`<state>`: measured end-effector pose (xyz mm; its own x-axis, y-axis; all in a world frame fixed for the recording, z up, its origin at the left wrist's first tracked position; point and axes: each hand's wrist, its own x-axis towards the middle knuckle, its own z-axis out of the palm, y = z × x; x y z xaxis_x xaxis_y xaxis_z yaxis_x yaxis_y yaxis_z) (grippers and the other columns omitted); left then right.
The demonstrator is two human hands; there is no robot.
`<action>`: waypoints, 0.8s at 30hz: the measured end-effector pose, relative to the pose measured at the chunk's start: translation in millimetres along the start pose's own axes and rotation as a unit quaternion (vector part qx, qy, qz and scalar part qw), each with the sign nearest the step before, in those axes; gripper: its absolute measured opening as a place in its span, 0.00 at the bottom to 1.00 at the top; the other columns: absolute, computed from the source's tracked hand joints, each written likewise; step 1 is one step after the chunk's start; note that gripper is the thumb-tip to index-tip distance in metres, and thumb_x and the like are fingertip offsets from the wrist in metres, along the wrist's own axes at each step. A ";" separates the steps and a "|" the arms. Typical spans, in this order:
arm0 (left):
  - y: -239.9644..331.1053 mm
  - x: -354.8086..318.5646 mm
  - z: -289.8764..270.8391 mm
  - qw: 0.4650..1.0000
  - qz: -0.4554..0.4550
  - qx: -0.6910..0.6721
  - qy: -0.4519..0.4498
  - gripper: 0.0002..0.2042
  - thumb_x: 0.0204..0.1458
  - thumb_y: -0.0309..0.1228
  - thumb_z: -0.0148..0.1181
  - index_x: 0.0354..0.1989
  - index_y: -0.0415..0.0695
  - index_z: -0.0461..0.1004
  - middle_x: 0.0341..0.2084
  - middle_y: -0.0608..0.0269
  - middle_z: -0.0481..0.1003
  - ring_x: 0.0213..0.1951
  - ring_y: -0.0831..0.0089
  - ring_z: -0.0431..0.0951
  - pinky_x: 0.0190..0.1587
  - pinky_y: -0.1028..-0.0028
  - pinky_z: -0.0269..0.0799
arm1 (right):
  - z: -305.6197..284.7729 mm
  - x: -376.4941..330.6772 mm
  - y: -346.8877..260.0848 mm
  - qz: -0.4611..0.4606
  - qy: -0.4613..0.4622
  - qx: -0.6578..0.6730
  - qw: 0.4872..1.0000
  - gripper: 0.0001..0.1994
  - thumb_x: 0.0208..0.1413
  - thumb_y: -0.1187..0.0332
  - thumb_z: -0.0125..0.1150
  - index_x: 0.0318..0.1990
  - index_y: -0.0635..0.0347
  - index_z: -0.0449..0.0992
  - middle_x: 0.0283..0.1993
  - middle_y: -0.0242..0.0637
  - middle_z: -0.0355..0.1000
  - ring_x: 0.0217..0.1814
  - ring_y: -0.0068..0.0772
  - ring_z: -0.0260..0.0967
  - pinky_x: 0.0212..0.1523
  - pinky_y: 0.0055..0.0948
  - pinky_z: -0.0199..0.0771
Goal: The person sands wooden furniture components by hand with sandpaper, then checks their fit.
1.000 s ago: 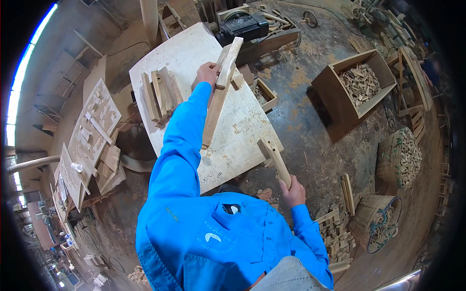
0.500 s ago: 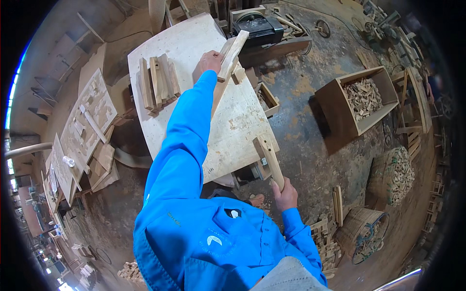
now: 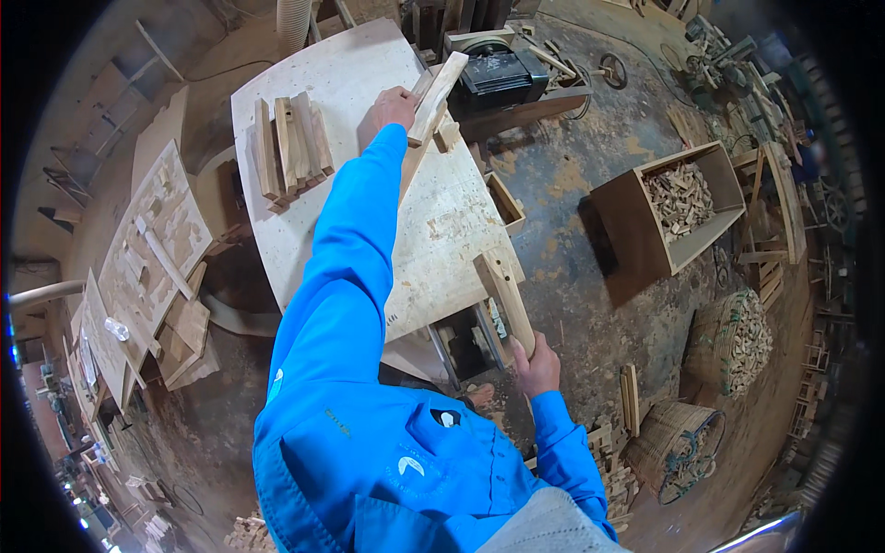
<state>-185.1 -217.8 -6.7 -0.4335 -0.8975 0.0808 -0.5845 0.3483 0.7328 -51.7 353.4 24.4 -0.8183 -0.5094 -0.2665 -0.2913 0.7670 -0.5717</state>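
Observation:
My left arm reaches across a pale board tabletop point(image 3: 442, 226). At its far side my left hand point(image 3: 395, 108) is closed, with curled fingers against the wood beside a light wooden bar point(image 3: 437, 100); what is in its grasp is hidden. The bar lies slantwise near the table's right edge, with a small wooden block point(image 3: 446, 138) beside it. My right hand point(image 3: 537, 366) is closed round the near end of a wooden piece point(image 3: 509, 304) with holes in it. That piece's far end lies over the table's near right corner.
Several wooden pieces point(image 3: 293, 147) lie side by side on the table's left. A black motor point(image 3: 500, 76) stands beyond its right edge. Offcuts fill a wooden box point(image 3: 627, 217) and two woven baskets point(image 3: 666, 447) on the right. A panel with scraps point(image 3: 152, 230) stands at left.
The whole view has shifted slightly, with table and surroundings a little further left. Both hands keep their places on the wood; the right hand's piece still sits at the table corner.

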 end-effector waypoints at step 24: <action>25.3 -73.5 -13.5 0.996 0.036 0.086 -0.010 0.15 0.60 0.45 0.64 0.48 0.52 0.87 0.50 0.52 0.79 0.57 0.52 0.76 0.62 0.55 0.71 | -19.4 -33.2 15.9 0.015 -0.004 0.056 0.998 0.21 0.65 0.52 0.65 0.51 0.62 0.78 0.30 0.48 0.82 0.35 0.49 0.84 0.37 0.43 0.80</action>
<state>-158.8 -146.7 15.1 -0.4909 -0.8637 0.1143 -0.6601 0.4544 0.5982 -38.8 390.1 39.2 -0.8217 -0.4898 -0.2914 -0.2090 0.7346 -0.6456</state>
